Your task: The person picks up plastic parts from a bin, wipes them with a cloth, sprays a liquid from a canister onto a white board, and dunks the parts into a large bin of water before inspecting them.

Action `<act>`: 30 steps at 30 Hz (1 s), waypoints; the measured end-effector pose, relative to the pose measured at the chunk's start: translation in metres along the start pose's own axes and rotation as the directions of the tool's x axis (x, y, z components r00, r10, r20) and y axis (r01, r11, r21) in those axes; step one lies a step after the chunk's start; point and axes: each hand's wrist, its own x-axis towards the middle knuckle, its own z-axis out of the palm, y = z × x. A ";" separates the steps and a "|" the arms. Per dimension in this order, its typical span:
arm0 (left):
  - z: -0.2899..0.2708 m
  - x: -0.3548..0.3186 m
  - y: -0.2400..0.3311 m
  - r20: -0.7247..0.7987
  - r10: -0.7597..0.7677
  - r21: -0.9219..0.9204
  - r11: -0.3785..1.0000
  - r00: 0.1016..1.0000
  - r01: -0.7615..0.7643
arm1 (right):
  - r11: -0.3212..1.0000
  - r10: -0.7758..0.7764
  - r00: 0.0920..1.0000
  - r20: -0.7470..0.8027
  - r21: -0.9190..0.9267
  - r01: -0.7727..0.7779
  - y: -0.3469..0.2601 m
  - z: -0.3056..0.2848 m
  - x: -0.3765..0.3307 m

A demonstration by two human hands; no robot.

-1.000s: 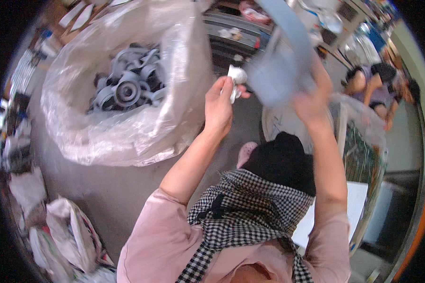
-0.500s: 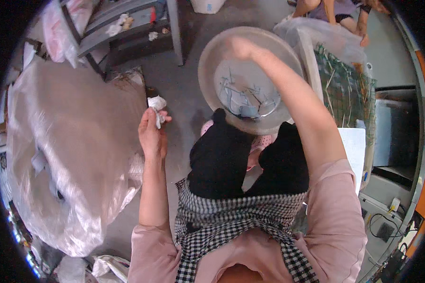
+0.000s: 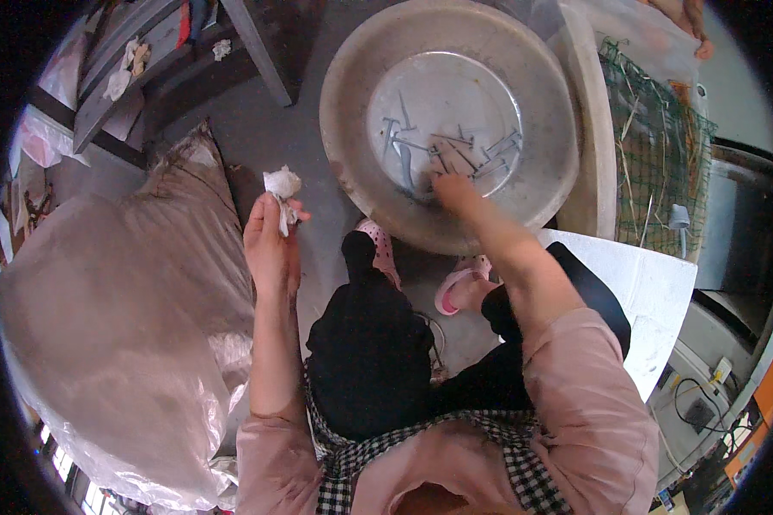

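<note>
My left hand [image 3: 270, 236], raised beside the plastic-covered heap, pinches a crumpled white wad [image 3: 282, 182] that looks like tissue or thin cloth. Part of the wad hangs below the fingers. A large round grey basin [image 3: 343, 94] stands on the floor in front of me. My right hand [image 3: 457, 193] reaches over its near rim, fingers curled down among several slim grey T-shaped pieces [image 3: 455, 154]. What lies between those fingertips is hidden. Close to that hand is a curved grey strip [image 3: 405, 167].
A big plastic-covered heap [image 3: 129, 300] fills the left. A dark wooden rack [image 3: 258, 51] stands far left. Right of the basin is a pale container [image 3: 594, 129] with green netting [image 3: 653, 154]. A white board [image 3: 636, 283] lies by my right knee. Another person's arm [image 3: 700, 30] shows far right.
My right hand has come down from above the basin's far side to its near part, among the pieces. My legs have parted, and the view has shifted. The left hand still holds the white wad.
</note>
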 end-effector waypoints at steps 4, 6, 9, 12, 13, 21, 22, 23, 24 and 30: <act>0.002 -0.004 0.009 0.046 0.041 -0.006 0.999 0.998 -0.040 | 0.979 -0.167 0.983 0.077 0.130 0.156 0.029 -0.102 -0.023; 0.003 -0.010 0.015 0.068 0.080 -0.021 0.997 0.994 -0.079 | 0.949 -0.242 0.953 -0.184 0.161 0.272 0.032 -0.150 -0.041; 0.014 -0.032 0.030 0.061 0.138 -0.026 0.990 0.989 -0.136 | 0.858 -0.301 0.860 -0.412 0.276 0.433 0.030 -0.197 -0.076; 0.015 -0.048 0.039 0.117 0.217 -0.072 0.975 0.969 -0.209 | 0.766 -0.348 0.801 -0.486 0.345 0.542 0.002 -0.232 -0.115; 0.019 -0.053 0.044 0.119 0.230 -0.090 0.971 0.966 -0.220 | 0.699 -0.341 0.823 -0.454 0.463 0.545 -0.010 -0.243 -0.132; 0.032 -0.084 0.079 0.143 0.375 -0.061 0.927 0.916 -0.370 | 0.624 -0.430 0.653 -0.623 0.317 0.714 -0.067 -0.270 -0.202; 0.033 -0.087 0.085 0.116 0.400 -0.029 0.916 0.909 -0.400 | 0.651 -0.439 0.650 -0.621 0.279 0.706 -0.079 -0.275 -0.212; 0.033 -0.089 0.089 0.088 0.420 0.006 0.906 0.903 -0.422 | 0.676 -0.445 0.650 -0.616 0.246 0.695 -0.089 -0.279 -0.223; 0.033 -0.087 0.093 0.068 0.545 0.100 0.830 0.836 -0.549 | 0.721 -0.427 0.673 -0.604 0.221 0.656 -0.098 -0.283 -0.233; 0.020 -0.091 0.113 0.450 0.862 0.559 -0.070 0.231 -0.826 | 0.810 -0.434 0.675 -0.596 0.070 0.582 -0.137 -0.285 -0.261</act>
